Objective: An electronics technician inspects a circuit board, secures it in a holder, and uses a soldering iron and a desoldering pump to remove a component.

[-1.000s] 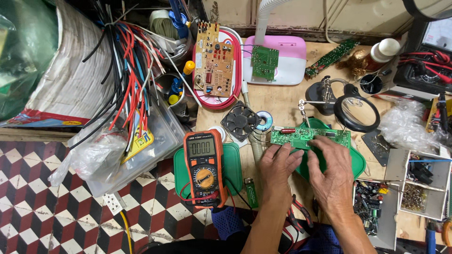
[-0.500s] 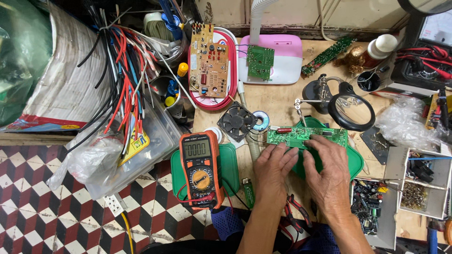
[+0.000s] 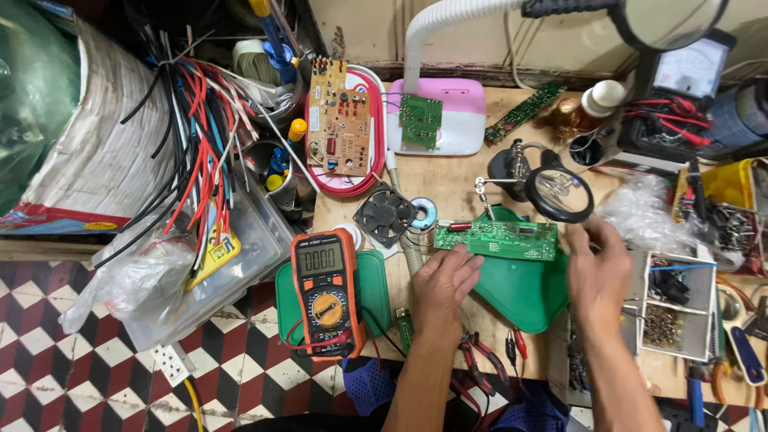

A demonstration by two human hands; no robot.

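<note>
A long green circuit board lies across the back edge of a green plastic tray. My left hand lies flat on the bench and tray, its fingertips touching the board's near left edge. My right hand hovers just off the board's right end, below a small magnifier on a clip stand. Its fingers are curled away from view, and nothing shows in them. An orange and black multimeter rests on a green lid left of my left hand.
A small black fan and a solder reel sit behind the board. A tan circuit board and a pink lamp base are further back. Red-handled pliers lie at the front edge, a parts organiser at right, and bundled wires at left.
My right hand has moved right, off the board, to beside its end. My left hand has drawn back to the board's near edge. The board is now uncovered.
</note>
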